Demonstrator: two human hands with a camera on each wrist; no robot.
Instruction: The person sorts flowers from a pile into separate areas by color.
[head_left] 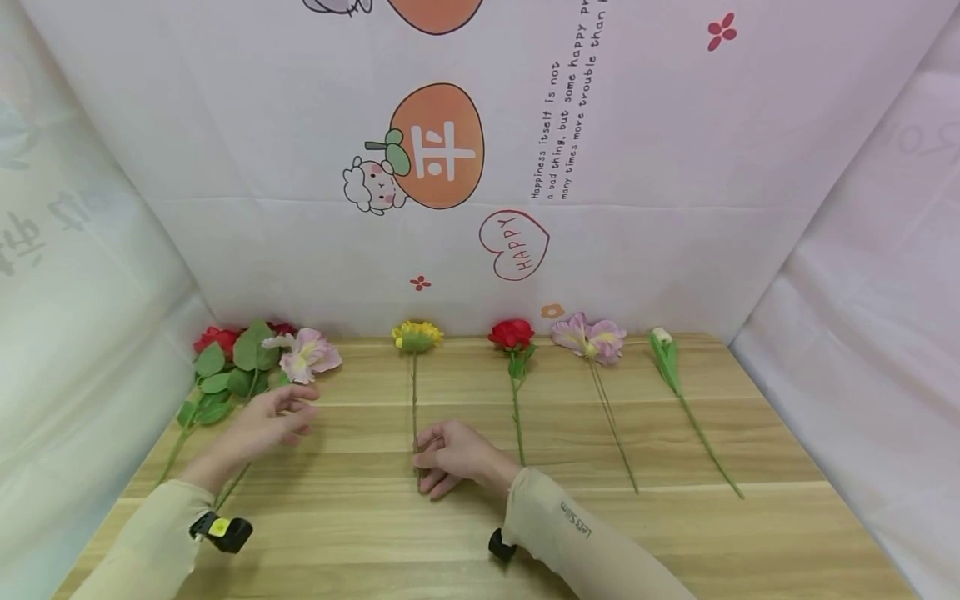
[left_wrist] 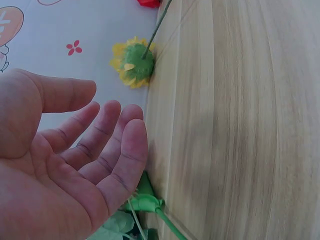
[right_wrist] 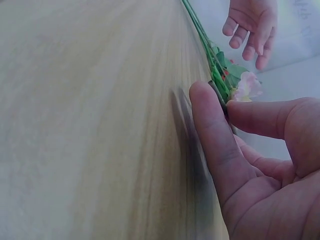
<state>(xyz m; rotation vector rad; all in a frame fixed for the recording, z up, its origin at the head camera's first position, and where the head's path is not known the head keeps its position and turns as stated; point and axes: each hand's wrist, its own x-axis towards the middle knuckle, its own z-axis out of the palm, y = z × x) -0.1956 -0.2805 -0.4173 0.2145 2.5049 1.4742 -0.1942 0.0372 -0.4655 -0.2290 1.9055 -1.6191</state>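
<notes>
A yellow flower (head_left: pixel 417 337) lies with its head toward the back cloth and its stem running toward the person. My right hand (head_left: pixel 453 458) pinches the lower end of that stem between thumb and fingertips, low over the table. In the right wrist view the dark stem (right_wrist: pixel 218 95) shows between the index fingertip and thumb. My left hand (head_left: pixel 273 421) holds nothing; its fingers are loosely bent, palm facing inward in the left wrist view. It is nearest to a group of flowers at the left, with a pink-white flower (head_left: pixel 307 357) and red roses (head_left: pixel 217 340) among green leaves.
Right of the yellow flower lie a red rose (head_left: pixel 512 333), a pale purple flower (head_left: pixel 588 340) and a white tulip (head_left: pixel 663 337), stems toward the person. A printed white cloth (head_left: pixel 637 267) stands behind the wooden table (head_left: pixel 352 533), with white cloth along both sides.
</notes>
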